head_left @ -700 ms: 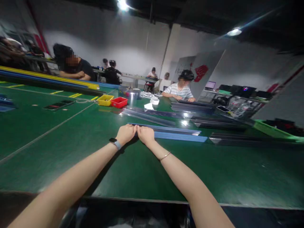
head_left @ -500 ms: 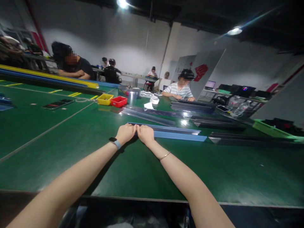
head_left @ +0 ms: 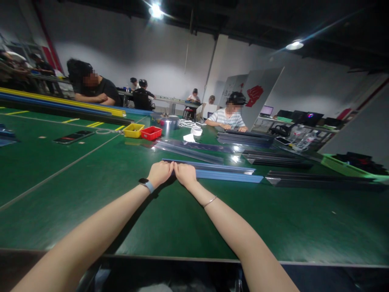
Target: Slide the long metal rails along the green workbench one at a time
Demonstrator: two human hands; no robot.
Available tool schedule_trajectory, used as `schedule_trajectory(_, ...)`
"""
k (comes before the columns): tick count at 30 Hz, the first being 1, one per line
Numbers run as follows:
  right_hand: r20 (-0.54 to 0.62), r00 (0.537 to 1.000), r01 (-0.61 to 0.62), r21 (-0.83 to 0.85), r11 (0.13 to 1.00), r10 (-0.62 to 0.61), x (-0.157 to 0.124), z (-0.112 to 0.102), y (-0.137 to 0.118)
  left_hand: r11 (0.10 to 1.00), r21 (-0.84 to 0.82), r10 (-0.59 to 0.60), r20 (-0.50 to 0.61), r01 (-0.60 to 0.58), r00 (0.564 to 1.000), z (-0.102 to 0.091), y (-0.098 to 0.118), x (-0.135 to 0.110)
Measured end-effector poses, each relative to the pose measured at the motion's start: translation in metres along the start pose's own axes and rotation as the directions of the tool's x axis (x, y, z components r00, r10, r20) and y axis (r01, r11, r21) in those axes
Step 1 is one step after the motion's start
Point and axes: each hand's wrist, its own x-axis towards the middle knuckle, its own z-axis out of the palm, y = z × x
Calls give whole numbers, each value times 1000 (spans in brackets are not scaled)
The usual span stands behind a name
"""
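Observation:
A long blue channel strip [head_left: 229, 174] lies on the green table, running off to the right from my hands. My left hand [head_left: 161, 172] is closed on its left end, with a watch on that wrist. Pressed right beside it, my right hand [head_left: 185, 173] grips the same strip, thumbs almost touching. The fingertips of both hands are hidden behind the strip. Just beyond it rests a clear plastic strip [head_left: 190, 151].
A yellow bin [head_left: 133, 130] and a red bin [head_left: 151, 133] stand beyond my hands. Dark strips [head_left: 304, 179] lie to the right, near a green basket [head_left: 343, 166]. A phone [head_left: 73, 137] is at left. A co-worker [head_left: 231, 115] sits across the table.
The whole view has shifted slightly. Both hands stay closed on the blue strip in nearly the same place.

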Motion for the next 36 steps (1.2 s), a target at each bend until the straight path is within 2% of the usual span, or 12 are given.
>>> schedule_trajectory(9, -15, 999, 38, -6, 999, -38, -2, -4, 1, 1000, -2, 4, -7, -4, 1000, 0, 0, -1)
schedule_trajectory(36, -16, 1000, 19, 6, 1000, -19, -3, -5, 0, 1000, -15, -4, 13, 4, 1000, -2, 1, -1)
